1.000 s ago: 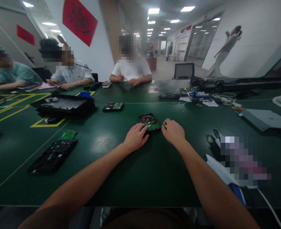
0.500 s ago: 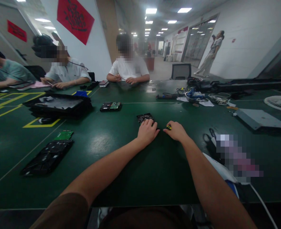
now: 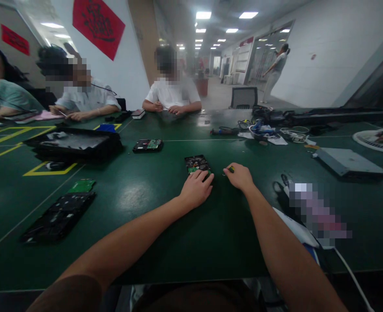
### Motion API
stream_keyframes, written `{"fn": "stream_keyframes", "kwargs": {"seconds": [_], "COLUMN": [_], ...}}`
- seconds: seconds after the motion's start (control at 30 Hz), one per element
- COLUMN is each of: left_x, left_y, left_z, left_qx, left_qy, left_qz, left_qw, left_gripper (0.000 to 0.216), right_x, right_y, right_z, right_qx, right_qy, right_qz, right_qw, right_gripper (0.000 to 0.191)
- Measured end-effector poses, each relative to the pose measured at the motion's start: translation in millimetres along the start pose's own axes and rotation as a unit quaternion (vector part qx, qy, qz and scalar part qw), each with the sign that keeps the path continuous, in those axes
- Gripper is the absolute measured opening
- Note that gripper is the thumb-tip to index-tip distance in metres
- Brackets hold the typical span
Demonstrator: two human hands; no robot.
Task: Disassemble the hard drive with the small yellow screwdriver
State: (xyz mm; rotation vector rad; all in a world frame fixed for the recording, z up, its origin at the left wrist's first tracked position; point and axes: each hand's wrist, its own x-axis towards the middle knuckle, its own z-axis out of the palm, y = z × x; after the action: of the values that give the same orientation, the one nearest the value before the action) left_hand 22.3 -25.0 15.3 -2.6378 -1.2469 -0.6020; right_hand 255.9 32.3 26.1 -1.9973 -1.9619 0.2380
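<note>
A black hard drive (image 3: 197, 161) with a green circuit board lies on the dark green table (image 3: 165, 242) ahead of me. My left hand (image 3: 198, 189) is closed over its near edge, with the fingers covering that part. To the right of the drive, my right hand (image 3: 240, 177) pinches a small yellow-and-black screwdriver (image 3: 232, 169), mostly hidden by the fingers. It is apart from the drive, just above or at the table; I cannot tell which.
Another drive (image 3: 147, 145) lies farther back. At left are a black plastic part (image 3: 59, 214), a green board (image 3: 82, 186) and a black tray (image 3: 77, 143). A grey metal box (image 3: 349, 162), cables (image 3: 264, 130) and a white fan (image 3: 378, 141) sit at right. Co-workers sit across.
My left hand has slid back toward me and slightly left, uncovering more of the drive and its green board. My right hand has turned the screwdriver a little. The standing person has moved.
</note>
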Motion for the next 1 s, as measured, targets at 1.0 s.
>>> {"fn": "stream_keyframes", "kwargs": {"seconds": [1.0], "left_x": [-6.3], "left_y": [-41.8], "left_z": [3.1], "left_qx": [-0.033], "left_qy": [0.038], "left_qz": [-0.037], "left_qw": [0.998], "left_gripper": [0.032], "right_x": [-2.8], "right_y": [1.9], "right_z": [-9.7], "right_qx": [-0.011], "right_qy": [-0.031], "right_qz": [-0.042], "right_qw": [0.999], "right_gripper": [0.017]}}
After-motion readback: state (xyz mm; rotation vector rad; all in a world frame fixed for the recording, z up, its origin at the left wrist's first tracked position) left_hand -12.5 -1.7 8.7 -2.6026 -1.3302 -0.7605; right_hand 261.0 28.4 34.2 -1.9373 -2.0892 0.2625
